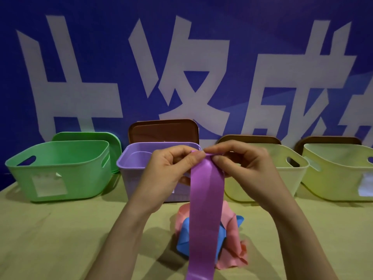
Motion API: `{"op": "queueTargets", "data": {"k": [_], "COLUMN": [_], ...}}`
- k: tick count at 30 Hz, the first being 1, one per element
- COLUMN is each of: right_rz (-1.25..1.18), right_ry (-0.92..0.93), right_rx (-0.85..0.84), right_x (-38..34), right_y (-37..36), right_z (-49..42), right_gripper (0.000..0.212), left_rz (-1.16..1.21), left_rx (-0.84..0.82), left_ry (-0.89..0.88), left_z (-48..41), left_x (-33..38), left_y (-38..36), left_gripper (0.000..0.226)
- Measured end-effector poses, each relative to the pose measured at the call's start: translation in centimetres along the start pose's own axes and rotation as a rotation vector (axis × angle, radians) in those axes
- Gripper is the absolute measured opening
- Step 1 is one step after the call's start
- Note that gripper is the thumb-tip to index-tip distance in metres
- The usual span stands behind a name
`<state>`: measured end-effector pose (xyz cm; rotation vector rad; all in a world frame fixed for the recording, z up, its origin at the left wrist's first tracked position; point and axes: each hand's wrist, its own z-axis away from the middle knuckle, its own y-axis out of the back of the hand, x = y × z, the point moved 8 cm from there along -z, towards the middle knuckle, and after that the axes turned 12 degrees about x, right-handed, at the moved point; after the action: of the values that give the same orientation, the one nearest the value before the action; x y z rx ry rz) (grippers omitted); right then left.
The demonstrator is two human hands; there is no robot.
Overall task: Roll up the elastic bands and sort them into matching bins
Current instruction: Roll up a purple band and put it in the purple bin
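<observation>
Both hands are up at the top end of the wide purple elastic band [205, 209], raised above the bench [50, 239]. The left hand [171, 168] pinches one top corner between thumb and fingers and the right hand [246, 164] pinches the other. The two grips are almost touching, each narrow and closed on the band's edge.

From there the band runs straight down and towards the person. Its long axis points from the grips to the near edge of the bench, and its lower end is out of view. All the loose length hangs below the grips, so rolling, I'd judge, starts at this top end and works down the strip. I can see no roll formed yet.

Right behind the hands, at the far edge, stands the lilac plastic bin [137, 164], the colour match. It is nearer than the green plastic bin [60, 170] at far left, or the pale yellow plastic bin [282, 178] and the second yellow bin [339, 174] to the right. Either hand could reach it.

Under the hanging strip, a crumpled pink band [230, 217] and a folded blue band [184, 235] lie heaped on the bench.
</observation>
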<state>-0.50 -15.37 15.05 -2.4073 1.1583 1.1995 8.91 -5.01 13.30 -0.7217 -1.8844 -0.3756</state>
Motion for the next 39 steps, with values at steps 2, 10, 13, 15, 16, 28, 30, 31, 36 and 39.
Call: {"op": "queueTargets", "data": {"k": [2, 10, 13, 15, 16, 28, 30, 31, 36, 39], "right_rz": [-0.040, -0.105, -0.100, -0.109, -0.117, -0.042, -0.010, -0.005, -0.032, 0.000], "right_ry": [-0.058, -0.199, -0.186, -0.171, -0.173, -0.183, -0.181, -0.183, -0.201, -0.166], "right_rx": [-0.030, 0.019, -0.002, 0.024, 0.039, 0.067, 0.058, 0.057, 0.078, 0.099], "right_x": [0.0, 0.9, 0.7, 0.8, 1.0, 2.0, 2.0, 2.0, 2.0, 1.7], "right_y": [0.1, 0.6, 0.7, 0.8, 0.8, 0.4, 0.4, 0.4, 0.7, 1.0], "right_z": [0.0, -0.1, 0.0, -0.1, -0.2, -0.2, -0.2, -0.1, -0.2, -0.2], "right_gripper": [0.015, 0.023, 0.025, 0.026, 0.027, 0.015, 0.009, 0.009, 0.018, 0.022], "left_rz": [-0.004, -0.034, -0.078, -0.107, -0.117, -0.070, -0.068, -0.066, -0.078, -0.040], "left_rx": [0.004, 0.034, 0.032, 0.025, 0.021, -0.032, -0.038, -0.035, -0.046, -0.024], "left_ry": [-0.002, -0.066, -0.092, -0.107, -0.113, -0.010, -0.001, 0.003, 0.008, 0.029], "left_z": [0.0, -0.1, -0.2, -0.1, -0.1, -0.5, -0.5, -0.5, -0.5, -0.4], "left_x": [-0.2, -0.5, -0.6, -0.7, -0.6, -1.6, -1.8, -1.8, -2.0, -1.9], "left_y": [-0.1, -0.4, -0.5, -0.6, -0.7, -0.7, -0.6, -0.5, -0.4, -0.5], "left_gripper": [0.019, 0.015, 0.015, 0.016, 0.016, 0.022, 0.020, 0.016, 0.014, 0.014]}}
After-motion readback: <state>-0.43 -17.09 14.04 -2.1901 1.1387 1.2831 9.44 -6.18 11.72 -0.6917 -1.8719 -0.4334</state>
